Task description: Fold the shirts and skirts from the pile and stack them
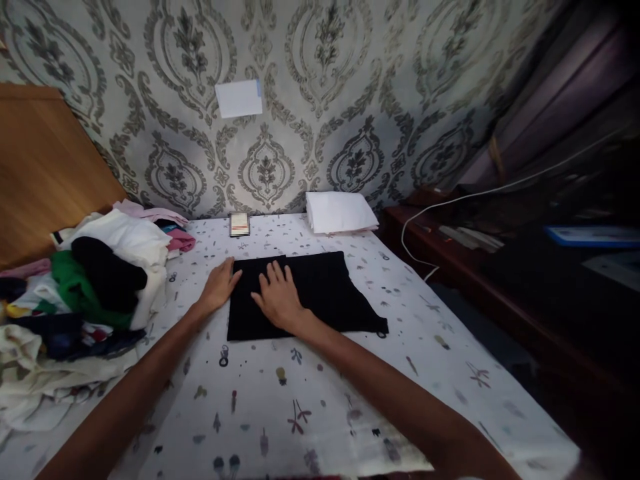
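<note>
A black garment (pixel 325 287), folded flat, lies on the patterned white bed sheet (pixel 270 407). Its kind is hard to make out; the right side narrows to a pointed corner. My right hand (pixel 279 297) rests palm down on the middle of the cloth with fingers spread. At the garment's left edge, my left hand (pixel 219 285) touches the upper corner, its fingers stretched out along the border. Neither hand grips anything.
Heaped clothes (pixel 110 267) lie on the left, beside a wooden headboard (pixel 45 167). A folded white cloth (pixel 340 213) and a small framed card (pixel 239 225) sit near the wall. A white cable (pixel 480 195) crosses the dark furniture at right.
</note>
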Demonstrator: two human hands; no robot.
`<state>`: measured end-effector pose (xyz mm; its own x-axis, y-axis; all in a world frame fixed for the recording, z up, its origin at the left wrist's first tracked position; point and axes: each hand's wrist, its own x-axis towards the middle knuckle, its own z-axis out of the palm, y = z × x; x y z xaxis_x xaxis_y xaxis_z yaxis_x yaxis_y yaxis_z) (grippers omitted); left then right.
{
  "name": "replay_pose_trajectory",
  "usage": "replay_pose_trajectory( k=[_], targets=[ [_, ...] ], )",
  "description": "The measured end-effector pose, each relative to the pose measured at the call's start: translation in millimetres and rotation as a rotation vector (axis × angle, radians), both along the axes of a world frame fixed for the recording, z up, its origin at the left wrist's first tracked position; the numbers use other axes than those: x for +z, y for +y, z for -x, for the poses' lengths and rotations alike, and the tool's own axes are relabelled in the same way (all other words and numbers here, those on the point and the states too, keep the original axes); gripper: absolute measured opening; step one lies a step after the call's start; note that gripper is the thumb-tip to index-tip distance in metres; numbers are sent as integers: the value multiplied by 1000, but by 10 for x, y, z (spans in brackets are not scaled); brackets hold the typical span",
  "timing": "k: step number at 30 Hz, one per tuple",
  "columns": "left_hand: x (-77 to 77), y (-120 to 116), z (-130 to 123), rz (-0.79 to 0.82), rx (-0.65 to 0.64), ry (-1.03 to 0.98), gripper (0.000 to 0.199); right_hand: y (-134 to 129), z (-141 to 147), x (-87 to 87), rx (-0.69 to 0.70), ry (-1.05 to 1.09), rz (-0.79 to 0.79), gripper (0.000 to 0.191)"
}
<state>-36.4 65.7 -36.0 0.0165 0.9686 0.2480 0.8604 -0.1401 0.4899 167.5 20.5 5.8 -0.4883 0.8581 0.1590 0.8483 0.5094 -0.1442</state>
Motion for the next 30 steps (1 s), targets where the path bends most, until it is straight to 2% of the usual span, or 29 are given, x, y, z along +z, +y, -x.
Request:
replay_pose_trajectory(
  k=[4,7,8,12,15,18,22,25,27,30],
  targets=[
    [135,117,22,115,179,-444,35,-475,157,18,196,73,-37,53],
    [243,179,-22,251,242,-548,21,-680,255,-17,231,66,-44,55],
    [274,184,-45,293,246,-578,19,-704,277,-29,219,56,-45,51],
    [389,139,-146,413,221,-680,23,-665,293,-15,182,14,-39,17],
    [513,99,-227,430,181,-744,26,-610,200,101,164,84,37,22],
    [703,122,-372,373,119,-853,26,-589,-7,259,82,324,141,21],
    [1004,259,-795,282,5,-1003,28,-607,-435,377,-97,798,190,19],
    [1144,392,-1287,313,-67,-970,31,-621,-829,342,-200,1103,212,11],
    [1133,471,-1653,362,-106,-933,30,-617,-1100,258,-274,1252,256,15],
    [937,541,-2164,432,-154,-907,27,-588,-1469,53,-388,1405,348,36]
  ],
)
